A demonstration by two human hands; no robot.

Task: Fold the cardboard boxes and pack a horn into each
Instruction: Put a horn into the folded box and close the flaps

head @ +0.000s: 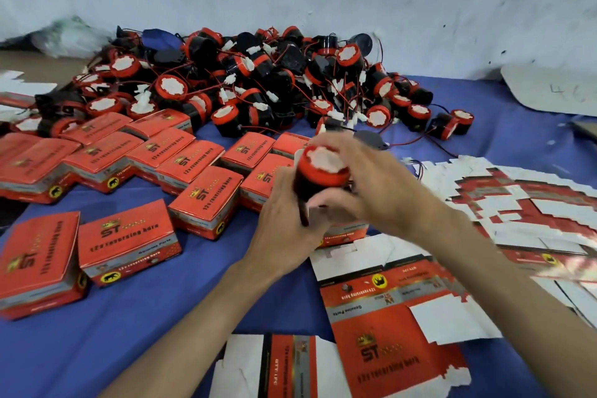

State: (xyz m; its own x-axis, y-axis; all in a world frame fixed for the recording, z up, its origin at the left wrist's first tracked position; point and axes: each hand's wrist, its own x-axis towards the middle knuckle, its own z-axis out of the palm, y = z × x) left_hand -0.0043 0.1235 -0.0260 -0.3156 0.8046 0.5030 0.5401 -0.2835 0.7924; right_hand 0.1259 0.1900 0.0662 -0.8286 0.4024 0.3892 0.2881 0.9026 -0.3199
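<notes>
Horn [323, 168], red-rimmed, black-bodied: held above the blue cloth [155, 317] at centre, my left hand [287, 216] curled round its body, my right hand [368, 184] gripping its right side; folded boxes [129, 242] left, flat blanks [387, 320] near right, loose horns [258, 81] far.

"ST" and "12v reversing horn" on red boxes [129, 242]; "Genuine Parts" on flat carton [397, 342].

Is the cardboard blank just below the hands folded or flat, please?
Spread flat: the cardboard blank lies on the blue cloth, white flaps splayed.
</notes>
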